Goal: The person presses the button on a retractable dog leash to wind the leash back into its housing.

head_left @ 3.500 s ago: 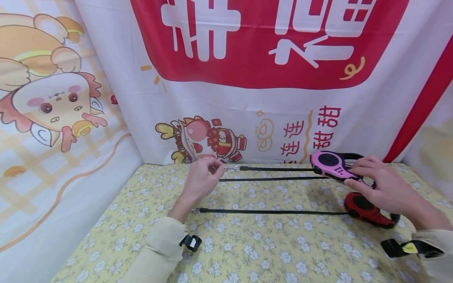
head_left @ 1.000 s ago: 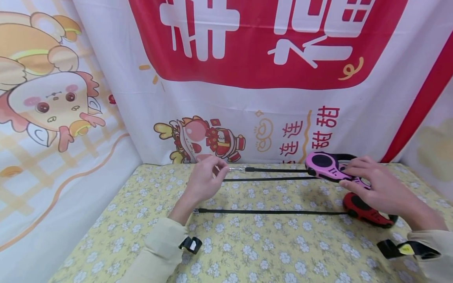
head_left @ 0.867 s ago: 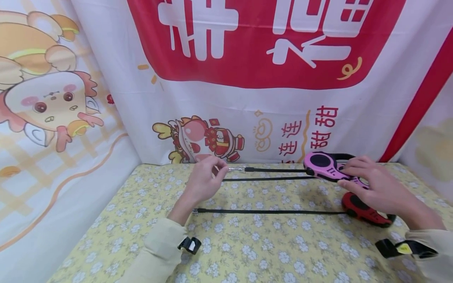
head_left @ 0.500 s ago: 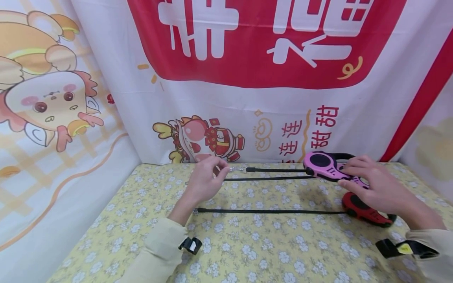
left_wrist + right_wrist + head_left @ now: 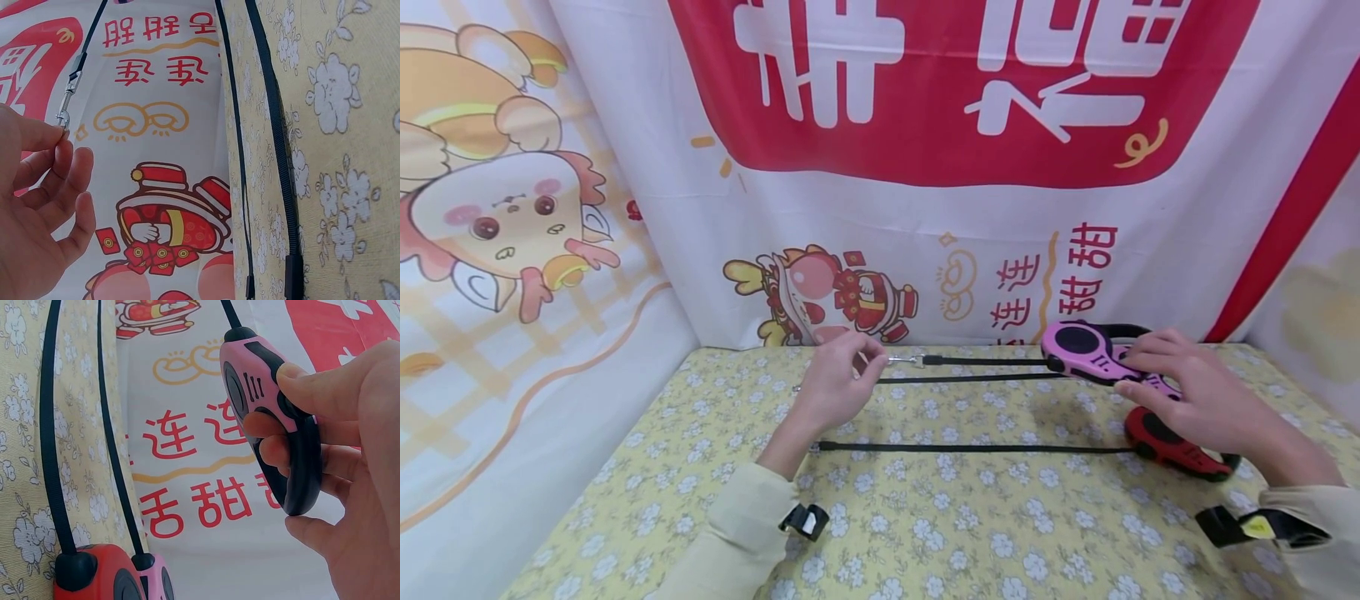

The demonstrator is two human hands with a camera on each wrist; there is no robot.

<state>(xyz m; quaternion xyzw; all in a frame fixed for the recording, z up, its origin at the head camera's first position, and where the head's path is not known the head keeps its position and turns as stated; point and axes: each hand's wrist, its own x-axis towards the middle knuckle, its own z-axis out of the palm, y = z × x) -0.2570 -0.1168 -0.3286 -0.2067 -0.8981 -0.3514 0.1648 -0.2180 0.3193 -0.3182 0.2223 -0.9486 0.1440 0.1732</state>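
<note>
In the head view my left hand (image 5: 835, 379) is at the back of the table, pinching the end of a silver snap hook (image 5: 67, 94) between thumb and finger. A short stretch of black strap (image 5: 985, 362) runs from that hook to a pink and black retractable dog leash (image 5: 1078, 343). My right hand (image 5: 1202, 396) grips this leash, fingers through its black handle loop (image 5: 100, 19) and thumb on top, as the right wrist view shows. Below it lies a red retractable leash (image 5: 1176, 442), its strap pulled out leftward. Another pink leash (image 5: 156, 578) lies behind the red one.
The table has a yellow flowered cloth (image 5: 970, 517). Two straps lie across it, the red leash's strap (image 5: 977, 449) in front and a thinner-looking strap (image 5: 962, 380) behind. A printed white and red curtain (image 5: 880, 208) stands along the back edge.
Over the last seconds the hands have come slightly closer together, and the strap between hook and pink leash has become shorter. In the latest half second almost nothing moves.
</note>
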